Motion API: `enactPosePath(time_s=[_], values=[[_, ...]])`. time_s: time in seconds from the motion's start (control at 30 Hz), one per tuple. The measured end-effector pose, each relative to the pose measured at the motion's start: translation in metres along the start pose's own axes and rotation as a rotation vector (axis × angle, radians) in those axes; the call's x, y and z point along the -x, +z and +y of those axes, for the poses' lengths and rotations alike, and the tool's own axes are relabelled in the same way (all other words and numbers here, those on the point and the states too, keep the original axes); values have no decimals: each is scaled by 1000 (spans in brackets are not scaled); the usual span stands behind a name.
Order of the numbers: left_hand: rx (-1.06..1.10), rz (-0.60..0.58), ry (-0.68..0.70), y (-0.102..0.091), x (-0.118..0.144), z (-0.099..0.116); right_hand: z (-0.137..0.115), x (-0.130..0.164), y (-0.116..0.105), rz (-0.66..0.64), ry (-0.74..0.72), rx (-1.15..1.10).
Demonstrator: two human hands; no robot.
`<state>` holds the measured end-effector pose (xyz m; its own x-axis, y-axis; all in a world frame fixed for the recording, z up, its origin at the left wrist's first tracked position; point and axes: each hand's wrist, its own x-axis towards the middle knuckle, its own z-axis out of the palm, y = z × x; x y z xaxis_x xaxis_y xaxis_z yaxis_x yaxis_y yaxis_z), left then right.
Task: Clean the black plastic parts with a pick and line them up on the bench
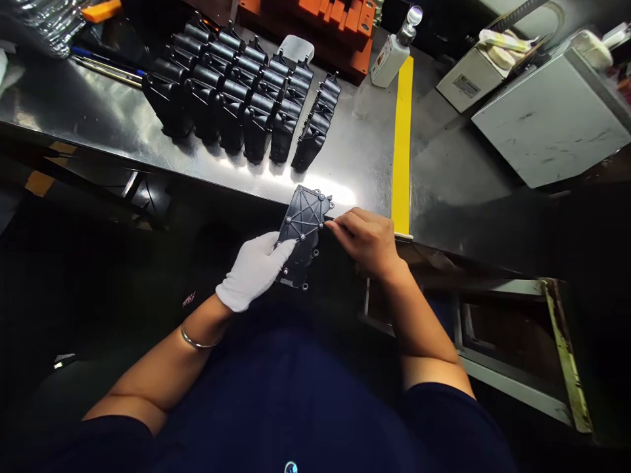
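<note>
1. Here's the black ribbed plastic housing, angled out in front of the body at the table's near edge, its crossed ribs facing up.
2. The left hand, in a white glove, grips its near left side, thumb flat on top; likely that steadies it and leaves the far right side free.
3. And the right hand, bare, has thumb and forefinger pinched together right at the housing's right edge! Whether anything sits between those fingertips, I cannot tell; bare skin perhaps gives finer feel.
4. Beyond, on the steel table, black plastic parts stand on edge in rows, the rightmost slightly apart, presumably for easy counting and reach.
5. A yellow strip runs near to far on the right, perhaps marking off zones.
6. Now lettering: the white bottle and the small white box carry labels, both too small to read.
</note>
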<state>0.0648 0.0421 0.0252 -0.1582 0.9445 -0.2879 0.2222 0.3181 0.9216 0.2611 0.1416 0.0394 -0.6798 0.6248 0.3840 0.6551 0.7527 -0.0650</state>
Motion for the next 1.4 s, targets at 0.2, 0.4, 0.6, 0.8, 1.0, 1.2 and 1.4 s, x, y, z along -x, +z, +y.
enactPosePath(time_s=[0.2,0.4,0.6,0.8,1.0,1.2,1.4], values=[[18,23,15,3,-2,-1,-8,10,14,146,201,-239],[16,22,7,1,-1,-2,-5,14,15,148,232,-316],[16,15,5,1,-1,-1,-5,15,15,148,234,-348],[-21,25,10,1,-3,-2,-10,19,14,153,277,-369],[24,20,14,2,-2,-4,-22,23,14,195,352,-368],[6,20,25,2,-2,-5,-36,27,15,225,412,-298],[31,14,19,1,-1,-5,-40,26,14,217,423,-270]])
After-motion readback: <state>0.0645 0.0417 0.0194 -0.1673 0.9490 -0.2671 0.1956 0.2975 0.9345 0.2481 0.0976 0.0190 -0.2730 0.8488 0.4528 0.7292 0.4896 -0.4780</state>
